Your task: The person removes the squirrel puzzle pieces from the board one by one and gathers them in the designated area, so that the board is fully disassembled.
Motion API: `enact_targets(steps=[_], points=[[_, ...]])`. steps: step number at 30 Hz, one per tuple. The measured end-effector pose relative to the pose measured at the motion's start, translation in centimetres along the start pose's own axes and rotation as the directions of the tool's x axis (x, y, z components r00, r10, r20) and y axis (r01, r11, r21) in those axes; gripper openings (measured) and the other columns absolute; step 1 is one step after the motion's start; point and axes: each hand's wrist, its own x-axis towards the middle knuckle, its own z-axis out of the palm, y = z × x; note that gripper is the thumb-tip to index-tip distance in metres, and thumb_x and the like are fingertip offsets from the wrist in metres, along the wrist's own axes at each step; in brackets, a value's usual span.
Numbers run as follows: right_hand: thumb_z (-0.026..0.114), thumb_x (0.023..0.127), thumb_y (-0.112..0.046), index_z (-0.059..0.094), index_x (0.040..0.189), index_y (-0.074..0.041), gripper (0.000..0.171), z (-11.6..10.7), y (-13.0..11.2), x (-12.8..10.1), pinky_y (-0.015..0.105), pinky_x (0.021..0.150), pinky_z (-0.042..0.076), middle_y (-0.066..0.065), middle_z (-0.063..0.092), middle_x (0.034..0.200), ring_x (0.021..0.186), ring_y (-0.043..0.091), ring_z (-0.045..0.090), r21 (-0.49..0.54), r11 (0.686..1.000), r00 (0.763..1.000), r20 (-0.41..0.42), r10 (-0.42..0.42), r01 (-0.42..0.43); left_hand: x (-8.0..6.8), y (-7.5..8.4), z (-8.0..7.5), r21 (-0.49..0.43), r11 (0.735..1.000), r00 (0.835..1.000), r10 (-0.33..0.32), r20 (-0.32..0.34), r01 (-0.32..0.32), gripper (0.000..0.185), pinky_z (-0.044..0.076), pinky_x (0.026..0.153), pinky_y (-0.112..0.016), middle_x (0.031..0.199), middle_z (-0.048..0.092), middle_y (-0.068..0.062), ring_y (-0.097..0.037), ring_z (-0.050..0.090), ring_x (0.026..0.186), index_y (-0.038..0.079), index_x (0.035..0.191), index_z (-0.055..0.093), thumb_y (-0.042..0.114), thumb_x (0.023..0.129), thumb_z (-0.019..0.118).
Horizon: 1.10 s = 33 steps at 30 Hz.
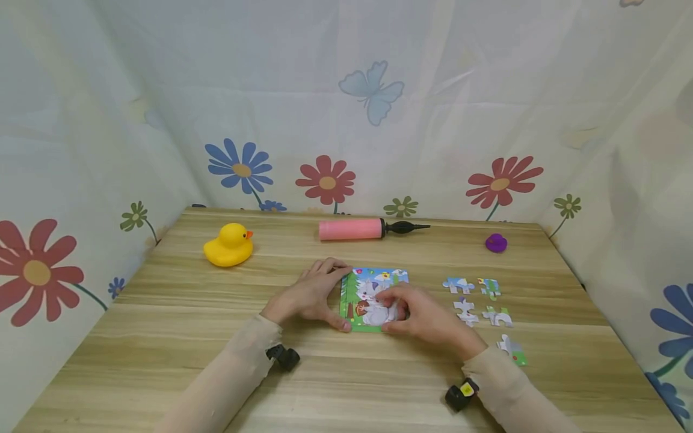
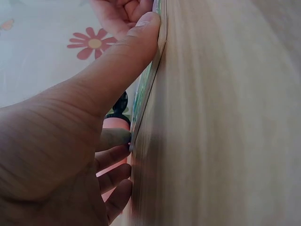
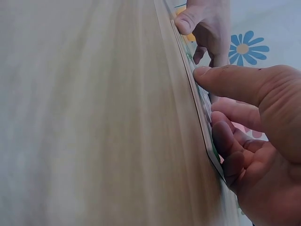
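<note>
A colourful puzzle board (image 1: 373, 282) lies flat on the wooden table (image 1: 346, 373). My left hand (image 1: 341, 297) holds its left edge, thumb at the near corner and fingers at the far corner. The left wrist view shows that thumb (image 2: 117, 61) pressed against the board's edge (image 2: 146, 89). My right hand (image 1: 385, 311) is curled over the middle of the picture, thumb against the near edge. In the right wrist view its thumb (image 3: 235, 82) touches the board's rim (image 3: 197, 94) while the curled fingers (image 3: 225, 141) press on the face. What lies under them is hidden.
Several loose puzzle pieces (image 1: 465, 311) are scattered to the right of the board. A yellow rubber duck (image 1: 229, 245), a pink hand pump (image 1: 352, 229) and a small purple object (image 1: 495, 243) sit along the back. Flowered curtains close in three sides.
</note>
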Motion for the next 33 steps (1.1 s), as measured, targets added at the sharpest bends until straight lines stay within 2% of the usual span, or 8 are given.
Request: enact_targets(steps=[3,12,19,33], points=[[0.09,0.097,-0.023,0.074,0.143,-0.012,0.05,-0.01,0.09,-0.03,0.026,0.078,0.05,0.002,0.065,0.104,0.088,0.017,0.059,-0.011,1.0,1.0,0.016,-0.012,0.013,-0.03,-0.03,0.03,-0.003,1.0,1.0,0.001,-0.003,-0.001,0.131,0.03,0.13,-0.065,0.175,0.034,-0.011,-0.037,0.03,0.16,0.009,0.174,0.036,0.064,0.074,0.1],[0.084,0.102,-0.023,0.075,0.147,-0.021,0.046,-0.24,-0.5,-0.1,0.026,0.075,0.048,0.003,0.058,0.119,0.091,0.016,0.054,-0.038,0.999,0.997,0.074,-0.016,0.019,-0.05,0.02,-0.04,-0.001,1.0,1.0,-0.007,0.008,0.007,0.131,0.03,0.13,-0.064,0.176,0.033,-0.011,-0.037,0.03,0.16,0.01,0.175,0.035,0.063,0.075,0.1],[0.085,0.102,-0.023,0.073,0.146,-0.024,0.046,-0.17,-0.48,-0.26,0.027,0.075,0.048,0.004,0.055,0.11,0.09,0.016,0.054,-0.031,0.999,0.998,0.063,-0.003,0.005,-0.07,0.16,-0.08,0.001,1.0,1.0,-0.006,0.015,0.006,0.131,0.03,0.13,-0.065,0.176,0.032,-0.012,-0.037,0.029,0.161,0.009,0.175,0.034,0.063,0.075,0.1],[0.085,0.102,-0.022,0.073,0.146,-0.023,0.046,-0.07,-0.28,-0.11,0.027,0.075,0.047,0.004,0.055,0.108,0.087,0.015,0.053,-0.021,1.0,0.999,0.032,-0.015,0.015,0.06,0.08,-0.02,0.004,1.0,1.0,-0.003,0.01,0.003,0.13,0.03,0.131,-0.065,0.175,0.034,-0.012,-0.036,0.031,0.159,0.009,0.174,0.036,0.064,0.075,0.099]])
